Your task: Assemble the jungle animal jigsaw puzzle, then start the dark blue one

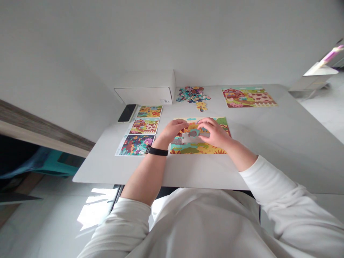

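A colourful jigsaw puzzle (200, 147) lies on the white table (268, 143) in front of me, with a bare gap near its middle. My left hand (174, 129), with a black wristband, rests on the puzzle's left part, fingers curled in a pinch. My right hand (213, 132) is over the puzzle's upper right, fingers bent and pinched. Between the two hands is a small grey puzzle piece (192, 133), touched by both sets of fingertips.
A heap of loose puzzle pieces (192, 95) lies behind the puzzle. A finished barn puzzle (248, 97) lies at the back right. Three picture cards (142, 129) lie in a column at the left, a black phone (127, 113) beside them, and a white box (146, 89) behind.
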`<state>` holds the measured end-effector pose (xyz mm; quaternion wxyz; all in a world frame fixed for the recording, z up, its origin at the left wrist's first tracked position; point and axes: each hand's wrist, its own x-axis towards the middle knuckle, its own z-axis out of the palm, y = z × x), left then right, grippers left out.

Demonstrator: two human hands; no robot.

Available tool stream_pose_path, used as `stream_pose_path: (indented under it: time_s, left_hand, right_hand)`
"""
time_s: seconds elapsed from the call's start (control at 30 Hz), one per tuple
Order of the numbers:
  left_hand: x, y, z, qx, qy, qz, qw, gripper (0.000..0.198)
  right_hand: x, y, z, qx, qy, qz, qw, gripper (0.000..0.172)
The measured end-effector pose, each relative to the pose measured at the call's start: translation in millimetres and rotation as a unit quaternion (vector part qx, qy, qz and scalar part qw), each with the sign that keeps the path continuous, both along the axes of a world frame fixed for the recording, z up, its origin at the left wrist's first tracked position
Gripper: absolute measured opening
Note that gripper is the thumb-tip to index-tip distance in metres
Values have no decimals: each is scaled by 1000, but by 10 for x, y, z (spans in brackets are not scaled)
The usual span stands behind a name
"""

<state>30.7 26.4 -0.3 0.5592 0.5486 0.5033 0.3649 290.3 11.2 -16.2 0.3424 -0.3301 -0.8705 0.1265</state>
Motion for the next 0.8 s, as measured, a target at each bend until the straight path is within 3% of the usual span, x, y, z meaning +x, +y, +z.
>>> stream_pose_path:
  time_s: [0.27, 0.4, 0.57, 0.7, 0.8]
  left_hand:
    - [-10, -2, -2, 9, 14, -11, 1000, 31]
    - [-54, 17, -13, 40, 71, -14, 997, 29]
    - [-184, 38, 38, 64, 126, 53, 988, 29]
    - [-330, 48, 76, 124, 233, 109, 958, 20]
    - [-413, 52, 75, 144, 338, 106, 924, 17]
  right_hand:
    - [-10, -21, 20, -20, -23, 2, 1000, 33]
    - [-18, -13, -14, -22, -20, 2, 1000, 31]
    - [-45, -12, -49, -24, -10, 13, 1000, 26]
    - [-86, -14, -70, -37, -11, 17, 999, 25]
    - [-129, -12, -90, -47, -24, 22, 998, 26]
